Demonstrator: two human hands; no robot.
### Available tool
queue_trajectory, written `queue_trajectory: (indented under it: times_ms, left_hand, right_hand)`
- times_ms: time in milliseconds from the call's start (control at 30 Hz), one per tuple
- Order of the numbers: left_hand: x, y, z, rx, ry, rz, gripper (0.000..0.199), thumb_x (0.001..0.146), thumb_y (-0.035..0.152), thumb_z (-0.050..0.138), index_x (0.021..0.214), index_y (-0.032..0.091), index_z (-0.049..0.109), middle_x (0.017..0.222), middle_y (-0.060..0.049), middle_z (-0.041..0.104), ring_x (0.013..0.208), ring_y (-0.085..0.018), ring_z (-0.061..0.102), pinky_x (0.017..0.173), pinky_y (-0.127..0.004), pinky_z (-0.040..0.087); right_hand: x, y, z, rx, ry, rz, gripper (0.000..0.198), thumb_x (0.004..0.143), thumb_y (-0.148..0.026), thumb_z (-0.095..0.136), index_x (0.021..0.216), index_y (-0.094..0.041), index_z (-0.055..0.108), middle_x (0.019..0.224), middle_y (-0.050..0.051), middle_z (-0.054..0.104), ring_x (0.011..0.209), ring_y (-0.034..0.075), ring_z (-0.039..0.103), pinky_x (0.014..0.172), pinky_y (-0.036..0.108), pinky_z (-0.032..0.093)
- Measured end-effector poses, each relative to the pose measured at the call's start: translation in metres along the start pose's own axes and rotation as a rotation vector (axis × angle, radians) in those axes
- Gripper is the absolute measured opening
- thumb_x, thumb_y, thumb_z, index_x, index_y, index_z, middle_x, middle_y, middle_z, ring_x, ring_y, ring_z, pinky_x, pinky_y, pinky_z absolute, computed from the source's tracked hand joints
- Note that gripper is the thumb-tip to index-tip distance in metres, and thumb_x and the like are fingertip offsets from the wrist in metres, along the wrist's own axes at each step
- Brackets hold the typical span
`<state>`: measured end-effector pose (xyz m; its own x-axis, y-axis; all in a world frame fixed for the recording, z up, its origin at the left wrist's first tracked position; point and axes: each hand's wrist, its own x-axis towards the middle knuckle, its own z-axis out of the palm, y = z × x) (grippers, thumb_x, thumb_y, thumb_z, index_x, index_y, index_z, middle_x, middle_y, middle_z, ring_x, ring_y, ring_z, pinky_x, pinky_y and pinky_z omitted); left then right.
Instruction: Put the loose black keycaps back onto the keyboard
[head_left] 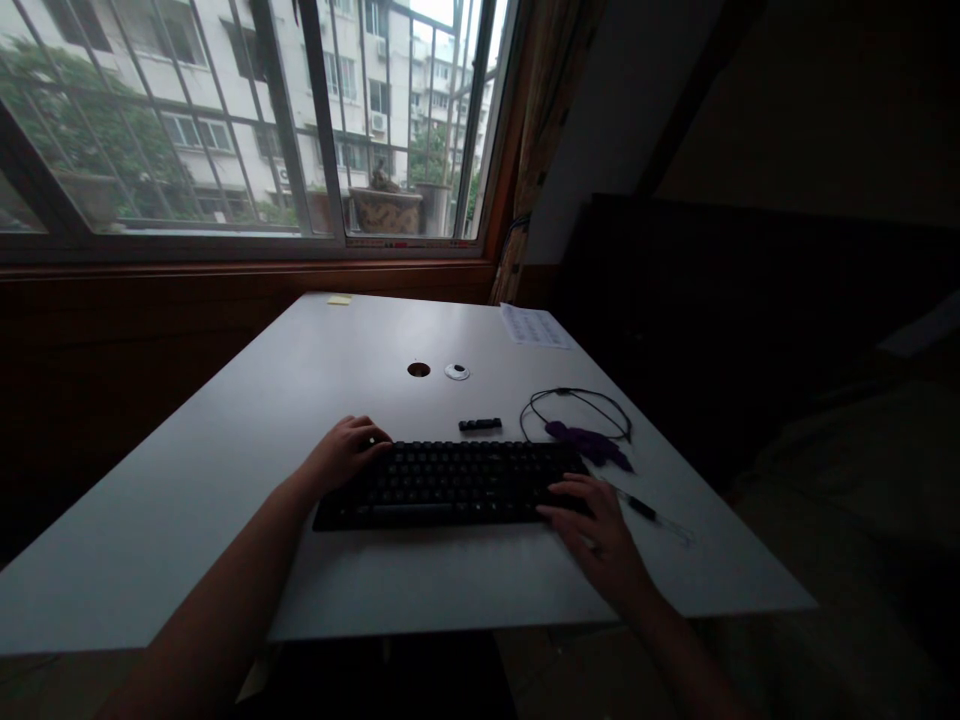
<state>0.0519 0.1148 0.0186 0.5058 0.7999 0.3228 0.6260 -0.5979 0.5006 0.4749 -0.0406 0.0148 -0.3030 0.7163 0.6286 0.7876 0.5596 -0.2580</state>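
A black keyboard (pixel 450 485) lies lengthwise on the white table in front of me. My left hand (pixel 346 452) is at its upper left corner, with the fingers bent round the back edge and the thumb along the top; the grip is partly hidden. Over the right end of the keys rests my right hand (pixel 589 520), its fingers apart and lightly bent, with nothing seen between them. Just behind the keyboard sits a small black strip of keycaps (pixel 480 425). A purple cloth (pixel 589 442) touches the keyboard's back right corner.
A looped black cable (pixel 581 392) lies behind the cloth. Right of my right hand is a dark-handled tool with thin wire ends (pixel 641 507). Farther back are a round hole (pixel 418 370), a white disc (pixel 457 371), a printed sheet (pixel 536 326) and a yellow note (pixel 339 300).
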Motion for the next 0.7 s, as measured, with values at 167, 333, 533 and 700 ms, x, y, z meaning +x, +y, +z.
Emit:
queue_trajectory:
  times_ms: [167, 333, 533, 700]
  left_hand:
    - [0.001, -0.003, 0.0, 0.008, 0.004, 0.004, 0.029, 0.097, 0.047, 0.059, 0.098, 0.026, 0.079, 0.098, -0.007, 0.071, 0.094, -0.024, 0.061, 0.087, -0.04, 0.047]
    - [0.001, -0.005, 0.001, 0.015, 0.015, 0.006, 0.028, 0.096, 0.048, 0.06, 0.098, 0.027, 0.079, 0.098, -0.007, 0.071, 0.095, -0.025, 0.061, 0.088, -0.04, 0.048]
    - [0.002, -0.005, -0.001, 0.026, 0.031, -0.001, 0.031, 0.097, 0.049, 0.058, 0.097, 0.026, 0.079, 0.097, -0.007, 0.071, 0.094, -0.025, 0.06, 0.087, -0.04, 0.048]
    - [0.003, -0.006, -0.001, 0.033, 0.034, -0.011, 0.033, 0.097, 0.051, 0.057, 0.096, 0.027, 0.079, 0.096, -0.007, 0.071, 0.092, -0.024, 0.06, 0.086, -0.04, 0.048]
  right_hand:
    - [0.03, 0.008, 0.01, 0.009, 0.106, 0.028, 0.02, 0.097, -0.025, 0.061, 0.11, -0.031, 0.075, 0.109, 0.007, 0.069, 0.113, 0.027, 0.059, 0.098, 0.052, 0.05]
    - [0.08, 0.019, 0.029, 0.003, 0.048, 0.059, 0.019, 0.098, -0.032, 0.058, 0.106, -0.028, 0.075, 0.101, 0.006, 0.07, 0.1, 0.025, 0.063, 0.098, 0.049, 0.051]
    - [0.138, 0.03, 0.062, -0.05, -0.16, 0.058, 0.015, 0.096, -0.028, 0.063, 0.101, -0.026, 0.077, 0.099, 0.006, 0.071, 0.098, 0.024, 0.064, 0.093, 0.042, 0.052]
    - [0.164, 0.034, 0.088, -0.085, -0.295, -0.006, 0.014, 0.089, -0.023, 0.073, 0.101, -0.027, 0.079, 0.104, 0.006, 0.072, 0.102, 0.025, 0.06, 0.094, 0.041, 0.05]
